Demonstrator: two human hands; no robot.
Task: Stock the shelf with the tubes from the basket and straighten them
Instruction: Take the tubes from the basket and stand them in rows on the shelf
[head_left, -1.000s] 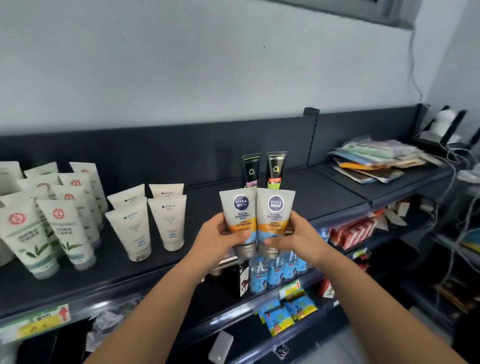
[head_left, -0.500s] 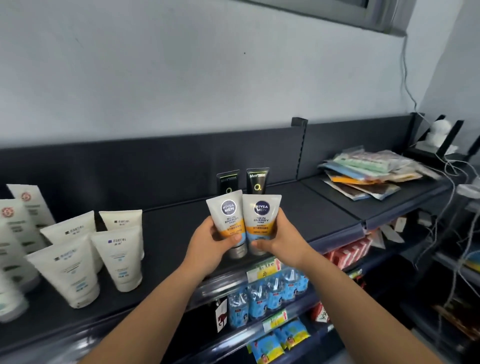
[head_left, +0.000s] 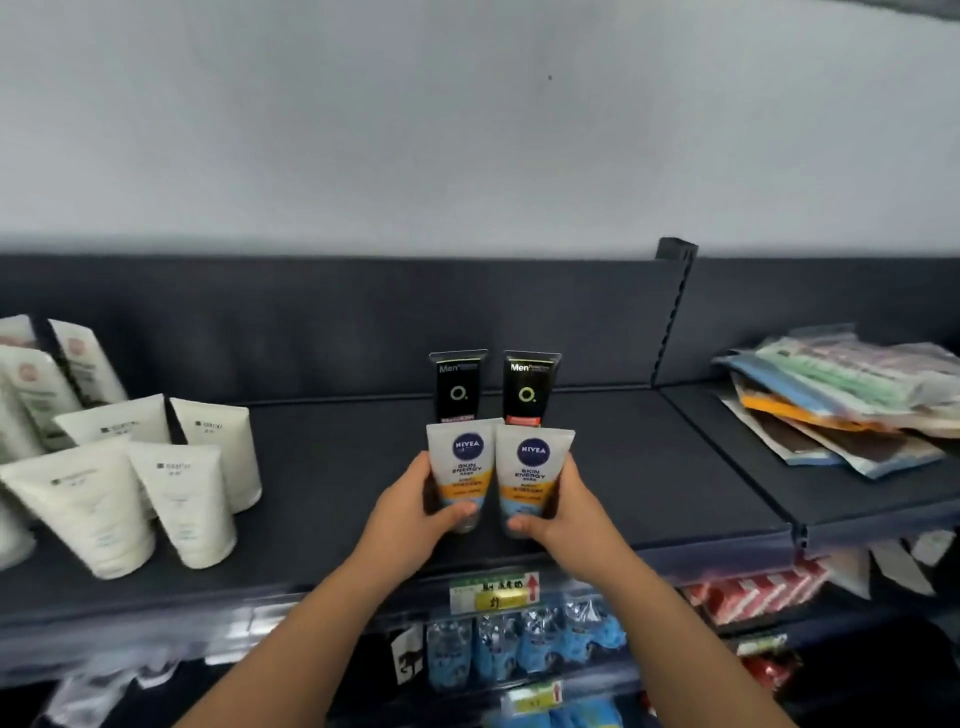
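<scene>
Two white Nivea tubes stand side by side, caps down, on the dark top shelf. My left hand grips the left Nivea tube around its lower half. My right hand grips the right Nivea tube the same way. Right behind them stand two black tubes, upright against the shelf's back panel. The basket is out of view.
Several cream-white tubes stand in rows at the shelf's left. A loose pile of flat packets lies on the shelf section to the right. Below are a yellow price tag and shelves of blue packets and red boxes.
Both hands have carried the two Nivea tubes forward and down, from in front of the shelf edge onto the shelf just before the black tubes. The view has shifted right.
</scene>
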